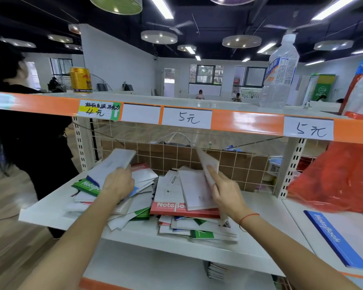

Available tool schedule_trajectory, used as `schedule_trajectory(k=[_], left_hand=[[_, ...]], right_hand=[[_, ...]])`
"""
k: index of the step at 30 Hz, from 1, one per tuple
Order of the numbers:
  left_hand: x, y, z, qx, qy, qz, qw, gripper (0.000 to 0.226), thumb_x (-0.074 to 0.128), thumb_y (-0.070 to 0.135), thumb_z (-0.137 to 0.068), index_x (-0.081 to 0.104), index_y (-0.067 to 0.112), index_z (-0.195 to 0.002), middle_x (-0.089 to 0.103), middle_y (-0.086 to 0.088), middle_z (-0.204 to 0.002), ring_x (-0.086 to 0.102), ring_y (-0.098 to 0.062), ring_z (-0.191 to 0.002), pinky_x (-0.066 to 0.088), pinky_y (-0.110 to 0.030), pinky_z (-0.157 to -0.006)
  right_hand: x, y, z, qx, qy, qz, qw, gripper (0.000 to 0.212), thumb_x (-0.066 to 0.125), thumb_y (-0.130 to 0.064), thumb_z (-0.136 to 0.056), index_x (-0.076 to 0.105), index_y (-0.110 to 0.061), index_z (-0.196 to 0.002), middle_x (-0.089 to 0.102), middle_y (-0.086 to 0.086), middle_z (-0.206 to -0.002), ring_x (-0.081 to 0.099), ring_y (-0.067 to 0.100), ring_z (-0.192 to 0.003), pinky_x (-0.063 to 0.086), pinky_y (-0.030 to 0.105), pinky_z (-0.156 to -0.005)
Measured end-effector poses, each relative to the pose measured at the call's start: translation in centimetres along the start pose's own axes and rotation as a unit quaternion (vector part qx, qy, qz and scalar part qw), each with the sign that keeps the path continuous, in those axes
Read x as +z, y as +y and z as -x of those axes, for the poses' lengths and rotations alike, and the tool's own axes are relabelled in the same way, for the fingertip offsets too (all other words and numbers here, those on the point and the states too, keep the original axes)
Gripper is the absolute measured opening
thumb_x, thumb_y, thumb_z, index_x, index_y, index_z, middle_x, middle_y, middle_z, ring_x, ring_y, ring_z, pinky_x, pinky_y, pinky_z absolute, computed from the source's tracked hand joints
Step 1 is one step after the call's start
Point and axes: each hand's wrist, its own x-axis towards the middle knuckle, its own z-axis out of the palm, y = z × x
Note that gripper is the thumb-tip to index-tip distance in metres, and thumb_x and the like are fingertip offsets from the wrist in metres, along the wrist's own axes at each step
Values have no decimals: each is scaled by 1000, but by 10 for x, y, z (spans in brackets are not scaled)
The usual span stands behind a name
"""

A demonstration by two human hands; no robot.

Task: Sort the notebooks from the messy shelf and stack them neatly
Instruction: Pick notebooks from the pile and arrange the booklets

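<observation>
Notebooks [172, 208] lie in a loose, overlapping heap on the middle shelf [50, 214], a flat white metal board with a raised front lip. They are thin, rectangular and soft-covered, mostly white paper with a coloured band along one edge: a red band printed "Notebook" sits on top near the centre, and green and blue bands poke out lower down at slanted angles. Some corners overhang the shelf's front edge.

The left hand [118, 184] grips a white notebook [115, 164], fingers curled over it, and holds it tilted above the left part of the heap. The right hand [224, 191] pinches a thin white notebook [208, 164] that stands nearly on edge, its cover slightly bowed; a red string bracelet [248, 217] circles that wrist.

Behind the heap runs a wire grid back panel [228, 160] of square cells. The shelf above has a glossy orange front strip [247, 121] bearing white paper price labels. On top of it stand a gold metal can [80, 80] and a clear ribbed plastic bottle [280, 74]. To the right hangs a crinkled red plastic bag [335, 181], and below it lies a blue-banded notebook [333, 239] flat on the neighbouring shelf.
</observation>
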Motion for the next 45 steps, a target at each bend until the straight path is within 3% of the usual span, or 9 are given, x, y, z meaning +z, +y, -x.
schedule_trajectory(k=[11, 18, 23, 31, 34, 37, 39, 42, 45], left_hand=[[-9, -50, 36, -97, 167, 224, 955, 61, 41, -14, -84, 45, 10, -139, 59, -26, -77, 57, -36, -69, 48, -44, -60], [-21, -59, 54, -32, 122, -98, 987, 20, 82, 3, -64, 66, 7, -74, 62, -11, -55, 62, -27, -48, 35, -21, -40], [-5, -51, 64, -31, -13, -234, 972, 27, 41, 12, -96, 59, 19, -114, 61, 0, -117, 60, -19, -106, 45, -27, -76], [37, -52, 59, -91, -69, -135, 984, 51, 46, 10, -90, 28, 15, -138, 50, -9, -124, 55, -27, -109, 45, -35, -85], [45, -55, 55, -82, -73, -125, 986, 67, 54, 8, -84, 20, 14, -142, 46, -9, -131, 49, -27, -117, 44, -38, -92], [47, -55, 58, -111, -81, -127, 982, 68, 45, 6, -89, 12, 15, -148, 25, -11, -147, 31, -32, -130, 32, -41, -103], [51, -53, 61, -132, -105, -136, 976, 63, 37, 9, -95, 6, 15, -150, 16, -18, -150, 25, -38, -134, 27, -44, -108], [53, -54, 64, -147, -120, -137, 972, 61, 34, 15, -97, 4, 16, -150, 20, -19, -149, 25, -38, -135, 27, -45, -109], [47, -56, 65, -153, -102, -116, 976, 66, 42, 12, -94, 6, 17, -150, 23, -20, -146, 25, -38, -134, 28, -46, -107]], right_hand=[[24, 23, -8, 130, 53, 2, 990, 45, 51, 5, -87, 55, -8, -129, 60, 15, -69, 50, 26, -55, 39, 32, -50], [21, 23, 7, 46, -132, 239, 961, 13, 54, -12, -88, 59, -19, -98, 65, 4, -75, 63, 27, -70, 38, 28, -54], [23, 19, 5, -33, -175, 249, 952, 21, 48, -13, -92, 60, -17, -109, 69, 7, -89, 66, 29, -84, 44, 26, -63], [17, 27, 25, -53, -198, 235, 950, 33, 36, -50, -96, 51, -21, -92, 67, 1, -82, 63, 23, -74, 44, 27, -59], [12, 24, 22, -128, -148, 269, 943, 38, 69, -55, -74, 58, -18, -75, 59, 1, -72, 58, 20, -64, 46, 29, -52], [15, 23, 19, -120, -181, 252, 943, 67, 76, -52, -66, 61, -4, -112, 61, 20, -113, 61, 37, -104, 52, 46, -84], [23, 21, 21, -68, -239, 192, 949, 76, 52, -45, -89, 27, 0, -144, 29, 23, -148, 29, 38, -137, 24, 50, -112], [33, 17, 28, -41, -294, 201, 933, 63, 15, -43, -97, 5, -9, -150, 13, 15, -156, 14, 29, -143, 12, 40, -117], [29, 16, 29, -62, -290, 218, 930, 54, 31, -31, -102, 14, -7, -148, 22, 15, -153, 22, 30, -140, 17, 39, -116]])
